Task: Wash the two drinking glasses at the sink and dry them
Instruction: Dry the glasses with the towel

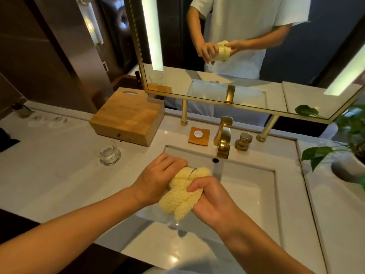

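Note:
Over the white sink [262,196], both my hands work a yellow knitted cloth [177,204] wrapped around a drinking glass [191,172]. Only a thin arc of the glass rim shows through the cloth. My left hand [158,180] grips the wrapped glass from the left. My right hand [211,198] pinches the cloth with curled fingers on the right side. A second clear glass [108,153] stands upright on the white counter, left of the sink and apart from both hands.
A gold faucet [224,139] and its handle [244,141] stand behind the basin, beside a wooden soap dish [198,135]. A wooden box [128,119] sits at the back left. A potted plant [353,147] is on the right. A mirror hangs above.

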